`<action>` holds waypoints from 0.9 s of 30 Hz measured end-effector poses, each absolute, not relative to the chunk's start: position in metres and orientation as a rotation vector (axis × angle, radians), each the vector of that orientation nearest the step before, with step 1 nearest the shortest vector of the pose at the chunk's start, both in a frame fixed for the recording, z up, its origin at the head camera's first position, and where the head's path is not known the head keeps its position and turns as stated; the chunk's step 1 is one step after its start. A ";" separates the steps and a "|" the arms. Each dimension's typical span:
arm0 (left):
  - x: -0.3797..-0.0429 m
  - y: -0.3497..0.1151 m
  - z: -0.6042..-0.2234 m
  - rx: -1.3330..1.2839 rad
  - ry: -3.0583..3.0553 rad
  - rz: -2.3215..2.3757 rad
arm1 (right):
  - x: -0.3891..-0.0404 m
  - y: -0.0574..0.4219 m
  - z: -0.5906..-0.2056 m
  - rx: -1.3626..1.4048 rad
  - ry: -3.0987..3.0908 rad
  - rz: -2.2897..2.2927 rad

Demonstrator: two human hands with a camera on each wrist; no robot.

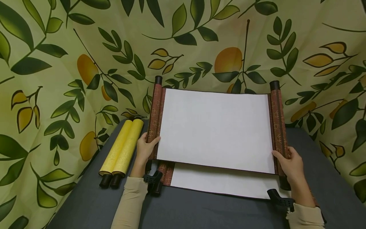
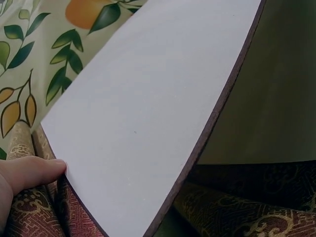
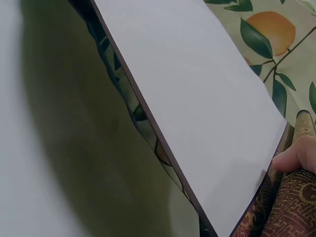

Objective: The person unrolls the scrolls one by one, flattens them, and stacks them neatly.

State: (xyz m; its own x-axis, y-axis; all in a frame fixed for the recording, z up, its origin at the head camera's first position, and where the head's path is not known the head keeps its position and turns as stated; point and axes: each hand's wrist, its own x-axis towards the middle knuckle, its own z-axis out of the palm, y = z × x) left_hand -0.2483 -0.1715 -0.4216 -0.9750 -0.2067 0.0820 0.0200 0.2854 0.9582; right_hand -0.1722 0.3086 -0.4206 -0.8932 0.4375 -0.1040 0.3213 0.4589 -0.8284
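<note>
An open upper scroll (image 1: 215, 130), held up above the lower scroll (image 1: 226, 183).
Over the lower scroll's left end, the left hand (image 1: 145, 148) pinches the left roller (image 1: 155, 111), thumb across the front; its other fingers' exact curl I cannot tell. Over the right end, the right hand (image 1: 293, 163) grips the right roller (image 1: 279, 127) between thumb and curled fingers. Holding both rollers apart presumably stretches the white sheet flat; yellow rolls (image 1: 121, 149) lie left of the lower scroll, perhaps for clearance.
</note>
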 end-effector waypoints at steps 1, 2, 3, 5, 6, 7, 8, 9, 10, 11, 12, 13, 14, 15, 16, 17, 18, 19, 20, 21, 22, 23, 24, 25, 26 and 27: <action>-0.248 -0.172 -0.421 0.165 -2.352 -1.761 | -0.172 0.309 -0.420 -0.666 -2.581 1.424; -0.249 -0.172 -0.421 0.155 -2.346 -1.745 | -0.171 0.309 -0.420 -0.660 -2.584 1.421; -0.249 -0.172 -0.421 0.145 -2.341 -1.736 | -0.171 0.310 -0.420 -0.657 -2.592 1.408; -0.249 -0.173 -0.421 0.133 -2.328 -1.732 | -0.169 0.311 -0.420 -0.641 -2.608 1.387; -0.249 -0.173 -0.421 0.127 -2.326 -1.726 | -0.169 0.312 -0.420 -0.630 -2.615 1.376; -0.249 -0.174 -0.421 0.127 -2.326 -1.722 | -0.168 0.313 -0.421 -0.618 -2.618 1.361; -0.249 -0.174 -0.421 0.123 -2.328 -1.718 | -0.168 0.314 -0.421 -0.607 -2.620 1.345; -0.249 -0.175 -0.422 0.120 -2.323 -1.730 | -0.168 0.315 -0.422 -0.592 -2.619 1.330; -0.249 -0.175 -0.422 0.123 -2.319 -1.736 | -0.167 0.315 -0.422 -0.576 -2.618 1.325; -0.249 -0.175 -0.422 0.123 -2.319 -1.735 | -0.167 0.316 -0.422 -0.565 -2.622 1.323; -0.249 -0.175 -0.422 0.124 -2.318 -1.735 | -0.166 0.316 -0.422 -0.560 -2.624 1.321; -0.249 -0.175 -0.422 0.130 -2.317 -1.738 | -0.166 0.317 -0.422 -0.557 -2.630 1.313; -0.249 -0.176 -0.421 0.133 -2.318 -1.735 | -0.165 0.317 -0.421 -0.558 -2.638 1.310; -0.248 -0.176 -0.421 0.140 -2.316 -1.739 | -0.165 0.317 -0.421 -0.566 -2.646 1.307; -0.248 -0.176 -0.421 0.146 -2.316 -1.739 | -0.165 0.318 -0.420 -0.568 -2.649 1.328; -0.248 -0.177 -0.421 0.150 -2.314 -1.744 | -0.165 0.318 -0.420 -0.578 -2.650 1.335; -0.248 -0.177 -0.421 0.151 -2.306 -1.752 | -0.165 0.318 -0.420 -0.586 -2.641 1.339; -0.248 -0.177 -0.421 0.150 -2.297 -1.756 | -0.165 0.317 -0.419 -0.593 -2.628 1.343; -0.248 -0.178 -0.421 0.148 -2.289 -1.753 | -0.165 0.317 -0.419 -0.603 -2.603 1.360; -0.248 -0.178 -0.421 0.142 -2.278 -1.751 | -0.165 0.317 -0.419 -0.606 -2.572 1.378; -0.248 -0.178 -0.421 0.136 -2.269 -1.741 | -0.165 0.317 -0.419 -0.611 -2.536 1.400; -0.248 -0.177 -0.421 0.129 -2.261 -1.733 | -0.166 0.316 -0.419 -0.621 -2.507 1.405; -0.248 -0.177 -0.421 0.125 -2.256 -1.718 | -0.165 0.316 -0.418 -0.624 -2.475 1.424; -0.248 -0.177 -0.420 0.122 -2.254 -1.701 | -0.165 0.316 -0.418 -0.624 -2.448 1.441; -0.248 -0.177 -0.420 0.117 -2.249 -1.691 | -0.165 0.316 -0.418 -0.628 -2.428 1.453; -0.248 -0.178 -0.420 0.112 -2.248 -1.677 | -0.166 0.315 -0.418 -0.630 -2.414 1.461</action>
State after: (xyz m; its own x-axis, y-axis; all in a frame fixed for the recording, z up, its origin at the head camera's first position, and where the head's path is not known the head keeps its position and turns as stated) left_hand -0.2484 -0.1776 -0.4199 -0.9412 -0.2590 0.2170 0.1342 0.3028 0.9435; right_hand -0.1656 0.3153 -0.4179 -0.8752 0.4836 -0.0101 0.2334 0.4039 -0.8845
